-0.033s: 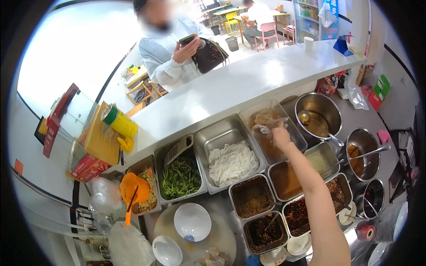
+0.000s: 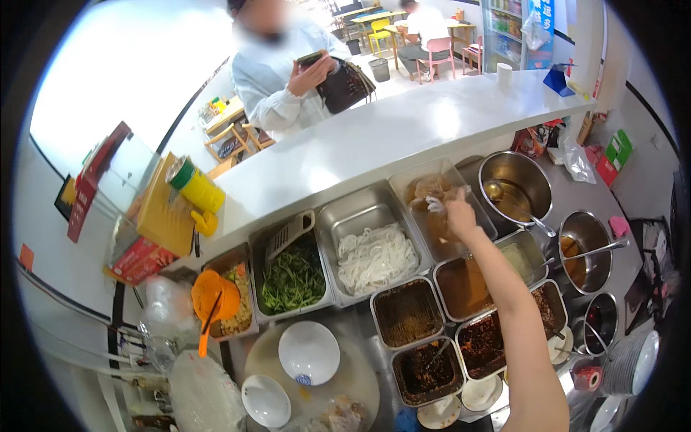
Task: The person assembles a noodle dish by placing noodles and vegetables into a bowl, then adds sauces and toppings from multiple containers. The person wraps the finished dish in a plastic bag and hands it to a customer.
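My right hand [image 2: 458, 216] reaches far out over a steel pan [image 2: 417, 173] of brownish food at the back of the row. Its fingers are pinched on a small white thing [image 2: 435, 205] just above that food; I cannot tell what it is. My forearm crosses the pans of brown sauce [image 2: 461, 288] and dark chili paste [image 2: 481, 342]. To the left of the hand lie a pan of white noodles [image 2: 374, 255] and a pan of green vegetables [image 2: 291, 277]. My left hand is out of the picture.
A white bowl [image 2: 309, 351] and a smaller bowl [image 2: 265, 399] sit on a round board near me. Round steel pots with ladles [image 2: 515, 187] [image 2: 586, 248] stand at the right. Behind the white counter [image 2: 374, 137] a person [image 2: 288, 79] holds a phone.
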